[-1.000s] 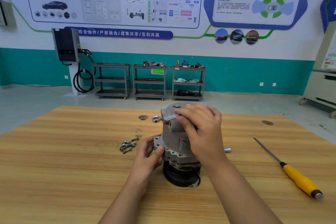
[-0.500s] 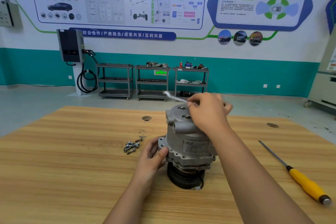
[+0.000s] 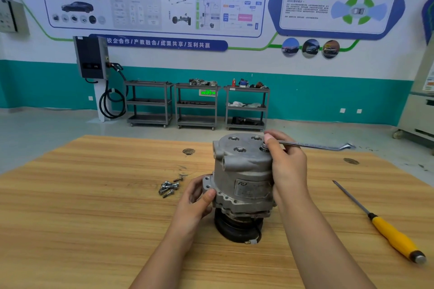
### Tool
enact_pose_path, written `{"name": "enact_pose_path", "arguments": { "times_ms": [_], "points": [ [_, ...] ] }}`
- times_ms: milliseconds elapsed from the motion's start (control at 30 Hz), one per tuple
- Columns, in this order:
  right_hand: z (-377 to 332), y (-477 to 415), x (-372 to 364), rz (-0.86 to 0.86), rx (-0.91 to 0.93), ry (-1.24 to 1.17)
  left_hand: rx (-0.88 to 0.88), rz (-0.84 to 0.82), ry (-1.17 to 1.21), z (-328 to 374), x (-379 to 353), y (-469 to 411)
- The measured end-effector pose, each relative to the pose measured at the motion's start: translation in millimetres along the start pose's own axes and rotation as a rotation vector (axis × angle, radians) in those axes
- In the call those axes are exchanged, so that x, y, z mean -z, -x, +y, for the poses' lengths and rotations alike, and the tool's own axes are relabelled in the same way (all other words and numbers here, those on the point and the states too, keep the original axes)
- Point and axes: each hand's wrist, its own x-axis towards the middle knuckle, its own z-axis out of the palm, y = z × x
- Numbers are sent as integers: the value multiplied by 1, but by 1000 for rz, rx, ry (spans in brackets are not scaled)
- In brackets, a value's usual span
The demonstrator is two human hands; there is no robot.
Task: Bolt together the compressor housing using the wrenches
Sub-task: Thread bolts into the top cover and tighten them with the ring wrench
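I see the grey cast-metal compressor housing (image 3: 244, 171) standing upright on its black round pulley end (image 3: 237, 227), near the middle of the light wooden counter (image 3: 94, 218). My left hand (image 3: 197, 199) is closed on the flange at the housing's lower left side, thumb pressed onto the rim, fingers curled behind it. My right hand (image 3: 285, 166) sits at the upper right edge of the housing, pinching the near end of a long slim silver wrench (image 3: 314, 146); the ring end rests on a bolt at the right edge of the top face, and the handle runs out level to the right, free end in the air past the counter's far edge. Three more bolt heads show on the top face, apart from the wrench. To the left of the housing, just beyond my left hand, a small heap of loose silver bolts (image 3: 169, 187) lies on the counter. Well off to the right lies a screwdriver with a yellow handle (image 3: 397, 238), its thin dark shaft pointing away from me, touching nothing else.
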Motion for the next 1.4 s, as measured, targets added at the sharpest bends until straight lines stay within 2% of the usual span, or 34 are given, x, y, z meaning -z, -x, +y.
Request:
{"name": "enact_pose_path", "arguments": {
  "times_ms": [167,367,500,633,767,900,1067,1133,1400],
  "points": [
    [7,14,6,-78,257,81,-3,18,20,0,1,0],
    [18,30,19,-158,481,391,-10,49,42,0,0,1],
    [4,28,18,-114,552,465,2,45,57,0,-1,0],
    [-14,17,13,-147,504,528,10,47,61,0,-1,1],
    [-22,10,9,-199,337,601,20,59,78,1,-2,1],
    [-29,2,2,-230,389,748,28,50,84,2,-2,0],
    [-29,-12,-3,-229,260,1003,33,44,85,4,-3,2],
    [-29,-14,-3,-198,170,949,26,36,78,4,-4,2],
    [-17,-12,5,-151,-92,433,24,49,59,3,-3,3]
  ]
}}
